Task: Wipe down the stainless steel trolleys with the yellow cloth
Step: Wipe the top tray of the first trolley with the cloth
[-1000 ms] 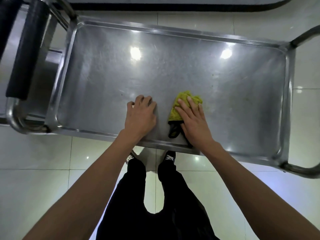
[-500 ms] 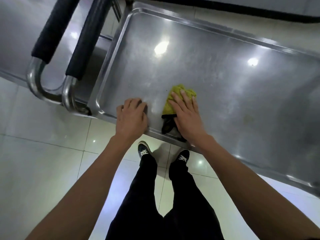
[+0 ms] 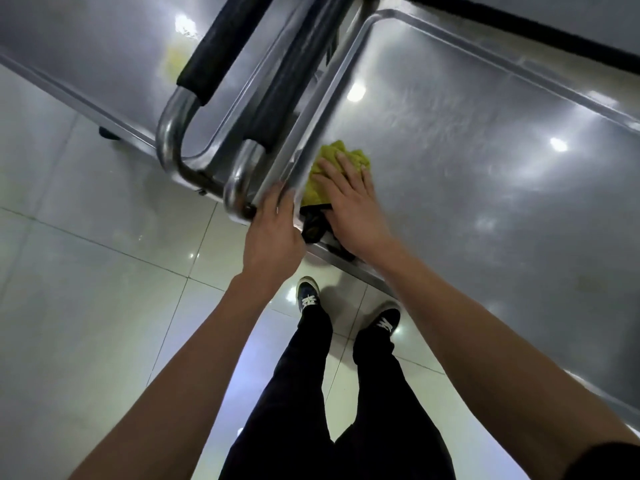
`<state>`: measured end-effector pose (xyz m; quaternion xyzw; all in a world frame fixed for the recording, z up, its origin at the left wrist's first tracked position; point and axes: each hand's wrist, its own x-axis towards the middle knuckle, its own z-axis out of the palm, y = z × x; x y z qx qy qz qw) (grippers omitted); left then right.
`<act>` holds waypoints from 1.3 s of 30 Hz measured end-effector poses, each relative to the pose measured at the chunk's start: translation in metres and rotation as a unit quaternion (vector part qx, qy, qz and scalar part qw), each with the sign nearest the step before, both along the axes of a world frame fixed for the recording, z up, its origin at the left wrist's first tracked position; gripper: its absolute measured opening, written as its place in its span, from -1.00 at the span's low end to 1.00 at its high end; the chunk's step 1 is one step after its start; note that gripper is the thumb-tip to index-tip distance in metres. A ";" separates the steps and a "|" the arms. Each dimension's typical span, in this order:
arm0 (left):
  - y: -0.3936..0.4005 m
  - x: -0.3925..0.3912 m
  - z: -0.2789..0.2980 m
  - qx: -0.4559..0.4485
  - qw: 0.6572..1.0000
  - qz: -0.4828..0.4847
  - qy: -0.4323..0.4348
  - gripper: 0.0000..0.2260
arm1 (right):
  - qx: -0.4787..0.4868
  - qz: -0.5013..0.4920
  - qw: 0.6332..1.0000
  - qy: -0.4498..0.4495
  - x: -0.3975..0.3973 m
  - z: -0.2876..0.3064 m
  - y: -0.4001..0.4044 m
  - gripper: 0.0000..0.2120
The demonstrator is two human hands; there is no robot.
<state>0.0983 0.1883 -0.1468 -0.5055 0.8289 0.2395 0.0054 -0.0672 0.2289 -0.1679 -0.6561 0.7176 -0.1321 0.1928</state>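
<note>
Yellow cloth (image 3: 337, 159), soft and bunchy, lies under the flat right hand (image 3: 349, 199) while left hand (image 3: 273, 230) fingers curl over the trolley (image 3: 485, 133) rim.

Crumpled yellow cloth (image 3: 337, 164) lies in the near left corner of the shiny steel trolley (image 3: 467, 140) tray; a second trolley (image 3: 86, 46) stands just beside it

yellow cloth (image 3: 337, 157) half hidden under right hand (image 3: 349, 199), trolley (image 3: 485, 140) cropped
</note>
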 end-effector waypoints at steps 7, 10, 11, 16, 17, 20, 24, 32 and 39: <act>-0.006 0.010 -0.005 0.021 1.000 -0.007 0.010 -0.30 | -0.032 -0.013 0.999 -0.017 0.032 -0.005 -0.024 -0.52; -0.003 0.013 -0.006 0.009 1.000 -0.027 0.003 -0.33 | -0.046 -0.012 0.999 -0.012 0.028 -0.008 -0.006 -0.49; -0.003 0.014 -0.006 0.013 1.000 -0.027 0.007 -0.33 | -0.049 -0.012 0.999 -0.010 0.027 -0.009 0.003 -0.47; 0.006 0.005 0.000 -0.010 0.998 -0.052 -0.020 -0.40 | -0.080 -0.025 0.996 0.002 0.014 -0.015 0.052 -0.45; 0.010 0.000 0.001 -0.020 0.996 -0.073 -0.039 -0.44 | -0.080 -0.028 0.996 0.003 0.009 -0.016 0.061 -0.44; 0.027 -0.019 0.006 -0.038 0.989 -0.118 -0.077 -0.54 | -0.076 -0.042 0.996 0.006 -0.009 -0.017 0.093 -0.44; 0.063 -0.053 0.007 -0.054 0.986 -0.144 -0.067 -0.73 | -0.046 -0.060 0.997 0.017 -0.039 -0.010 0.149 -0.43; 0.149 -0.132 0.008 -0.050 0.969 -0.237 -0.050 -0.74 | 0.001 -0.141 0.989 0.036 -0.100 0.004 0.268 -0.42; 0.207 -0.193 0.009 -0.053 0.949 -0.306 -0.061 -0.76 | 0.007 -0.194 0.981 0.029 -0.137 0.008 0.339 -0.43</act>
